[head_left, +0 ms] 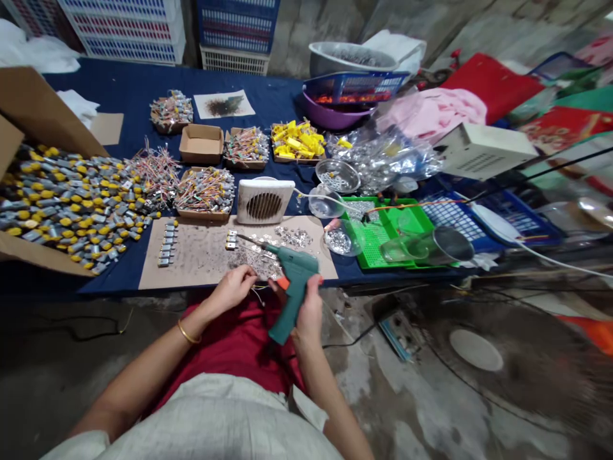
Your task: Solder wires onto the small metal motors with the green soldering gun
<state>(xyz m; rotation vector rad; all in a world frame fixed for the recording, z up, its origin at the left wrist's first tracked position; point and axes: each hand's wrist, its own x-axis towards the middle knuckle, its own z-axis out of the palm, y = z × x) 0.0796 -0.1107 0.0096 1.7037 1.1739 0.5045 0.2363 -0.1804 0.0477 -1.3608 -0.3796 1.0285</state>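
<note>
Several thin wires (259, 296) are trailing from the left hand (231, 289), which appears to be pinching them between thumb and fingers at the near edge of a kraft card sheet (201, 271). The right hand (309, 308) is clenching a green soldering gun (297, 275), with its thin metal tip (249, 240) reaching across the card toward a pair of small motors (232, 240). Silvery scraps (253, 260) are lying under the gun, and a row of motors (167, 245) is lining the card's far left side. A twist of the right wrist could bring the tip against the left fingers, and the trailing wires could snag on it. Beyond the card, a tray of wired motors (205, 195) and a heaped cardboard box of yellow-capped motors (62, 198) are sitting on a navy tablecloth (119, 278), within reach of a careless elbow.
</note>
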